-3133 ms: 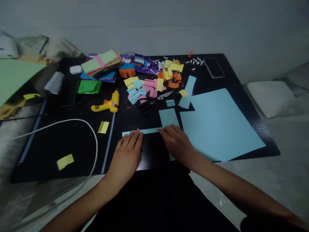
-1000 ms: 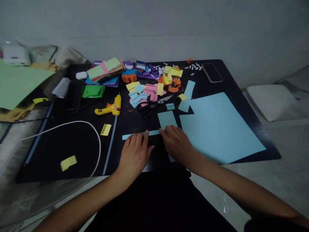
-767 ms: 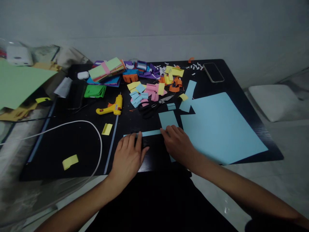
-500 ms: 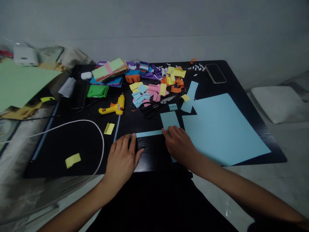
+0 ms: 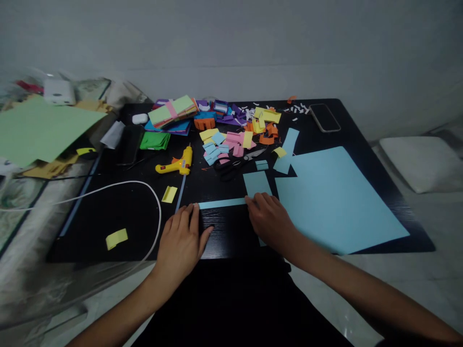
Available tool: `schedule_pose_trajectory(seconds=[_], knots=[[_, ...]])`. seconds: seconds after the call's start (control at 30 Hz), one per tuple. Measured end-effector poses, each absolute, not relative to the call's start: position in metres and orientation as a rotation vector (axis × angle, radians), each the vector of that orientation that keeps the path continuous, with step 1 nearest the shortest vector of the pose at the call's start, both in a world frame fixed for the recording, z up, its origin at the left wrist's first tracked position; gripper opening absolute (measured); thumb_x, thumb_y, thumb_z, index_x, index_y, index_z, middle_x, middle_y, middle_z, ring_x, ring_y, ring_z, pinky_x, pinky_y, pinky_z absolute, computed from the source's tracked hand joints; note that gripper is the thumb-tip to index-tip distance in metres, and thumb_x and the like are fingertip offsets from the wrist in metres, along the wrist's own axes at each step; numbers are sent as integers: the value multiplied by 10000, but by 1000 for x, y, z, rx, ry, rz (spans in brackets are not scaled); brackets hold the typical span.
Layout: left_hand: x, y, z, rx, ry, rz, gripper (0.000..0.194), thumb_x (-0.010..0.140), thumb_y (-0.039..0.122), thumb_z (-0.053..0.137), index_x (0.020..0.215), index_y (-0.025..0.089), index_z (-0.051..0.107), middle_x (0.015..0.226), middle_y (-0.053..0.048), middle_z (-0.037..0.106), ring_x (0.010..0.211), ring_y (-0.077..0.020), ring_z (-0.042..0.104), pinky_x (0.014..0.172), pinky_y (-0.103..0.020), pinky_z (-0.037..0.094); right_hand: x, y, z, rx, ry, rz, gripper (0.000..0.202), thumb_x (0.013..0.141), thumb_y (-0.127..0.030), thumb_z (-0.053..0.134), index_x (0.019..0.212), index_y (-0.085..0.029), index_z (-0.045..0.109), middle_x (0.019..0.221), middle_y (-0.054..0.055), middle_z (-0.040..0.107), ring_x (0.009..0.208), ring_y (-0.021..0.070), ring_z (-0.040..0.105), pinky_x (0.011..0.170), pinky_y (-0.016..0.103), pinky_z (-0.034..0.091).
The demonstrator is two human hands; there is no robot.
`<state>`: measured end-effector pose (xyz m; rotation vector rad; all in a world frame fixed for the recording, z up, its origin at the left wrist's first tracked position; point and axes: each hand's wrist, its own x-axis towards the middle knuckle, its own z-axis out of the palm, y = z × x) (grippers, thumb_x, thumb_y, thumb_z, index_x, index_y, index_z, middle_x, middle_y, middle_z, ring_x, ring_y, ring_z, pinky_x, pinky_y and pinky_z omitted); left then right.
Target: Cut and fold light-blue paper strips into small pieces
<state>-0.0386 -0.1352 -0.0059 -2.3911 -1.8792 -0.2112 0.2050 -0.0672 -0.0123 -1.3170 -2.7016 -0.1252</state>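
A narrow light-blue paper strip (image 5: 222, 204) lies across the dark table. On its left end rest the fingertips of my left hand (image 5: 181, 236), palm down, with the thumb spread away. My right hand (image 5: 269, 219) has its fingers curled together at the strip's right end, pinching or pressing it. Beneath the right hand lies a blue paper rectangle (image 5: 257, 184), partly covered. To the right is a large light-blue sheet (image 5: 340, 200) with a notch at its upper left corner. Behind the hands are scissors (image 5: 240, 161) and a small folded blue piece (image 5: 261, 165).
A yellow glue gun (image 5: 179, 163), a white cable (image 5: 159, 212) and yellow folded pieces (image 5: 169, 194) are on the left of the table (image 5: 217, 241). Colourful paper pieces (image 5: 235, 140) and a phone (image 5: 324, 118) are farther back.
The view has shifted slightly, so the table sits a little lower and to the right. My left hand has slid slightly left along the strip; my right hand stays at its right end.
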Motion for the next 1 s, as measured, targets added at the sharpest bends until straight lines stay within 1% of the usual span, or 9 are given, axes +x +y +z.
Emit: schedule_pose_trajectory(seconds=[0.13, 0.2, 0.27, 0.33, 0.43, 0.57, 0.67, 0.8, 1.0], knots=[[-38, -136, -9, -2391, -1861, -185, 586, 1044, 441, 453, 1451, 24, 515, 1394, -283, 597, 1324, -416, 546, 994, -539, 515, 203, -73, -11, -1377, -2643, -70, 338, 1015, -171, 506, 1297, -44, 640, 1016, 163, 673, 935, 279, 587, 815, 408, 483], [-38, -136, -10, -2404, -1852, -168, 597, 1048, 441, 449, 1449, 3, 510, 1426, -283, 578, 1361, -417, 512, 1021, -535, 502, 197, -80, -10, -1432, -2573, -53, 352, 1019, -183, 506, 1317, -37, 625, 1156, 207, 668, 1036, 304, 591, 879, 435, 489], [-38, -137, -12, -2410, -1862, -167, 601, 1048, 434, 449, 1452, -7, 505, 1440, -280, 569, 1373, -417, 500, 1039, -533, 493, 186, -87, -9, -1425, -2519, -6, 386, 1017, -202, 522, 1351, -26, 599, 1340, 244, 610, 1190, 335, 560, 977, 469, 478], [-38, -137, -13, -2413, -1883, -182, 599, 1045, 426, 456, 1458, -5, 502, 1447, -280, 564, 1375, -419, 498, 1046, -534, 490, 170, -95, -9, -1319, -2546, 125, 422, 1030, -269, 525, 1378, -37, 584, 1441, 229, 566, 1304, 335, 519, 1083, 482, 443], [-39, -138, -16, -2418, -1901, -189, 567, 1038, 377, 461, 1461, 1, 500, 1451, -283, 560, 1376, -417, 500, 1054, -542, 487, 144, -103, -13, -1167, -2586, 313, 484, 1063, -363, 466, 1445, -74, 538, 1556, 181, 494, 1444, 296, 432, 1209, 481, 351], [-40, -139, -17, -2419, -1885, -163, 526, 1022, 296, 450, 1471, 24, 490, 1447, -270, 567, 1368, -399, 517, 1067, -539, 486, 128, -109, -21, -1228, -2512, 433, 506, 1079, -368, 416, 1480, -72, 503, 1580, 155, 481, 1494, 264, 393, 1250, 477, 305], [-40, -139, -18, -2399, -1890, -186, 546, 1031, 343, 454, 1477, 30, 484, 1433, -270, 579, 1359, -399, 530, 1061, -527, 494, 135, -110, -23, -1287, -2444, 453, 551, 1076, -417, 423, 1492, -61, 483, 1570, 160, 495, 1490, 258, 406, 1244, 487, 317], [-38, -138, -20, -2378, -1893, -211, 604, 1049, 425, 418, 1467, -6, 489, 1408, -287, 591, 1333, -406, 549, 1051, -530, 496, 154, -107, -18, -1397, -2393, 434, 534, 1069, -429, 439, 1465, -79, 520, 1531, 165, 539, 1448, 285, 474, 1214, 520, 349], [-37, -137, -21, -2381, -1904, -260, 623, 1048, 434, 421, 1454, -32, 499, 1398, -296, 593, 1308, -416, 564, 1025, -532, 506, 188, -99, -16, -1555, -2319, 296, 490, 1078, -417, 415, 1421, -105, 575, 1469, 160, 603, 1397, 306, 538, 1202, 538, 345]])
